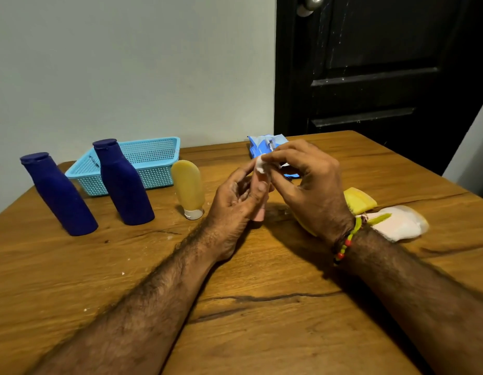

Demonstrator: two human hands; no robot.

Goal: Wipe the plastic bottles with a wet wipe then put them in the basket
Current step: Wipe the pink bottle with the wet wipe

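While gripped upright at mid-surface, small pink bottle (259, 215) mostly hidden by the left hand (236, 204), only its lower end showing, base touching or just above the wood; cannot tell which. Left grip: closed around that pink bottle. Right hand (310, 185) just beside it, fingertips (267, 158) pinched narrow on a small wad of white wet wipe (260, 161), pressed against the bottle's top end. Beaded bracelet (348, 240) on the right wrist.

Light blue mesh basket (153, 169) at the far left of the wooden surface (235, 334), near the wall; nothing visible inside the part that shows, though a bottle blocks some of its interior. Two dark blue bottles standing upright with caps on: one (59, 196) at far left, beside the basket's near corner, the other (124, 185) in front of the basket, overlapping its front wall in the view. Yellow tube bottle (188, 188) standing on its white cap, just right of the basket. Contents of the bottles not discernible.

Blue wet-wipe packet (258, 146) behind the hands, top flap open, white material showing at the opening. Another yellow container (360, 200) lying flat behind the right wrist, and a pale pink-and-white one (400, 221) lying beside it, touching or nearly so. Dark door (383, 63) beyond the surface's far edge.
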